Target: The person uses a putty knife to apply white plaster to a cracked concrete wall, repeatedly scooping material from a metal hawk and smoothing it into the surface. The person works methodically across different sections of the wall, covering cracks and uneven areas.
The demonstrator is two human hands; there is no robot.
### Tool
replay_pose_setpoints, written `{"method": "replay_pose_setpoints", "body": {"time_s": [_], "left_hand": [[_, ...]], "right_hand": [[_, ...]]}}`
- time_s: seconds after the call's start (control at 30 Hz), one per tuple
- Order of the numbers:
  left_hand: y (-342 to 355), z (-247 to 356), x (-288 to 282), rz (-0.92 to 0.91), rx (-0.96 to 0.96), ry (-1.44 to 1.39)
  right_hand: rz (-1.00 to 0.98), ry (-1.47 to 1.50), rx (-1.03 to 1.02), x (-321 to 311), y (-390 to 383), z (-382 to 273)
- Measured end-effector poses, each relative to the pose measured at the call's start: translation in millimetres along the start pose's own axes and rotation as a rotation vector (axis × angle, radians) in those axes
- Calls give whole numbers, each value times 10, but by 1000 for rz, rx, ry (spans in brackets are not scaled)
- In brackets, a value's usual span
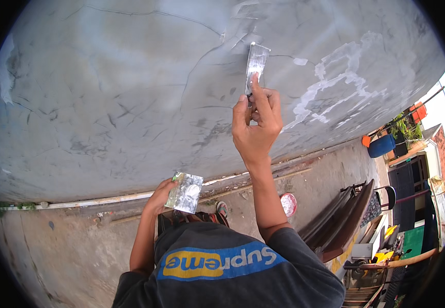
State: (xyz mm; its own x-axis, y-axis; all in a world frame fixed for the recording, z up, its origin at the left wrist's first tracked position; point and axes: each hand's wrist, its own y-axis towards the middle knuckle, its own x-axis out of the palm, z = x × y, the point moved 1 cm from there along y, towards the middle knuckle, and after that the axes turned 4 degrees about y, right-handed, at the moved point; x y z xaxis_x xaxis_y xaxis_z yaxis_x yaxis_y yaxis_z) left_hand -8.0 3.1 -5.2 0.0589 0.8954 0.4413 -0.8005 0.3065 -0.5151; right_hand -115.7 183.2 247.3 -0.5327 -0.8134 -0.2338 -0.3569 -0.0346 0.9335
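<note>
Starting at the far left, the grey wall [130, 113] has a pale patch [6, 72] on it, with dark scuffs spreading out to the right. A whitish pipe [104, 201] runs along the bottom of the wall, and nearer than that it's just rough concrete ground [89, 236].

Next over is the left grip [162, 197], which is closed on the left edge of a flat plate [181, 203], with a blob of white paste [193, 191] sitting on it. A foot in a sandal [222, 209] shows just right of the plate, near the base of the wall.

Further right and farther out, the right grip [258, 123] is pinched narrow around a scraper [257, 61], index finger laid along the blade. There's white stuff smeared on the blade. It's up at the wall by a thin crack [284, 56], but I can't tell if the edge is actually touching.

Right of that, jagged white streaks [335, 82] cover the wall. Nearer, a red bucket [295, 205] with white stuff inside sits on the ground, then a long brown seat [345, 220], and at the far right a blue barrel [381, 146] beside a leafy plant [410, 128].
</note>
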Motion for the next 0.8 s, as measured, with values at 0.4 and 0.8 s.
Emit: {"method": "replay_pose_setpoints", "body": {"time_s": [0.4, 0.8], "left_hand": [[-108, 285, -142, 68, 21, 91], [-73, 312, -131, 82, -3, 19]], "right_hand": [[-61, 114, 149, -191, -111, -141], [-174, 25, 254, -339, -256, -179]]}}
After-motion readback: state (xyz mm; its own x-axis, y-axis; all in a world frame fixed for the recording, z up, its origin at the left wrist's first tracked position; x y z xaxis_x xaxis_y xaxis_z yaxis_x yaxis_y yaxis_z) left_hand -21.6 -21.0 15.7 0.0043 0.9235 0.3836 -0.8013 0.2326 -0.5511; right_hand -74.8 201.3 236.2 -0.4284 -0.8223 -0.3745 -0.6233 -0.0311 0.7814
